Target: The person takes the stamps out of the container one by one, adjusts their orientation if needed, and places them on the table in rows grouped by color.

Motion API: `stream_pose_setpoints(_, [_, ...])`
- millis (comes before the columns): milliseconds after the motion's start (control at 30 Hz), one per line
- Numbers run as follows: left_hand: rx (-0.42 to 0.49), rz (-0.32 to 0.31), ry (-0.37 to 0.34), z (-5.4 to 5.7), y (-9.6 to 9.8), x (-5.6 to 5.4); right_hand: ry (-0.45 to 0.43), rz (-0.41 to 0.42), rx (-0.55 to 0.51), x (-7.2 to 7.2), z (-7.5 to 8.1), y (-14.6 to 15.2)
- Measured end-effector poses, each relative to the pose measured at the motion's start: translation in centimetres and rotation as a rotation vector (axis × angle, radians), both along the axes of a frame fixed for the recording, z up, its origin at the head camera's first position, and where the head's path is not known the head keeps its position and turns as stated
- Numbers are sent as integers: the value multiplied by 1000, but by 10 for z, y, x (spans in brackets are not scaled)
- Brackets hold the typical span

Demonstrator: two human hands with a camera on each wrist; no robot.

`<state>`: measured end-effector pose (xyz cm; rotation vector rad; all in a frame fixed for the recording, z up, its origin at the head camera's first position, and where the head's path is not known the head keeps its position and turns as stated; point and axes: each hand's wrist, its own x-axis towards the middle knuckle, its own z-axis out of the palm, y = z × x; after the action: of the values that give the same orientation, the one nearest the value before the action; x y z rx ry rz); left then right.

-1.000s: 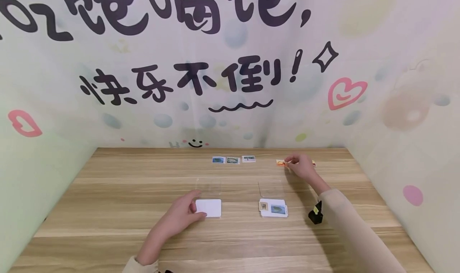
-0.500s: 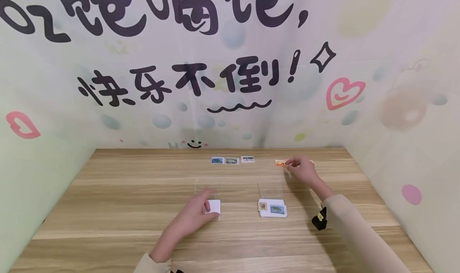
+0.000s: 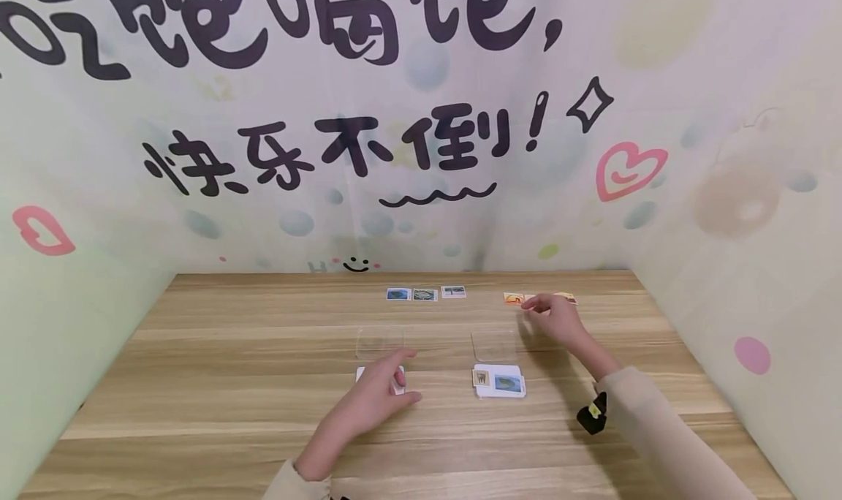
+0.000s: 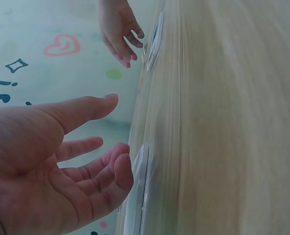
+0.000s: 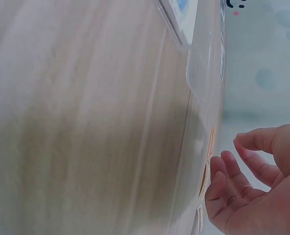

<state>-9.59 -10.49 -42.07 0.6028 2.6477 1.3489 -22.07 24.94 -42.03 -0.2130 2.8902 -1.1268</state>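
My left hand (image 3: 371,394) hovers over a white rectangular block (image 3: 361,373) and covers most of it. In the left wrist view, thumb and fingers are spread apart, and nothing is between them. At the back right, my right hand (image 3: 555,319) is over a row of small orange-toned stamps; one stamp (image 3: 513,298) shows left of the fingertips, another (image 3: 567,296) behind the hand. The right wrist view shows its fingers loosely bent, thumb tip near the index finger, with no stamp visible between them. A second white block (image 3: 500,370) bears a brown stamp (image 3: 481,378) and a blue-green stamp (image 3: 508,383).
Three picture stamps (image 3: 425,294) lie in a row at the back middle. Behind the blocks lie two clear plastic pieces, a left one (image 3: 380,333) and a right one (image 3: 495,345). A printed cloth wall (image 3: 296,229) stands at the wooden table's (image 3: 230,383) back edge.
My left hand has moved right, from gripping the left white block's side to hanging over it with fingers apart. My right hand has shifted slightly right and down, showing more of the stamps behind it.
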Motion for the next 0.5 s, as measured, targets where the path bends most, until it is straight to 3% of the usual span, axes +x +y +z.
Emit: stream_pose_setpoints(500, [38, -15, -39, -8, 19, -3, 18, 26, -8, 18, -1, -2])
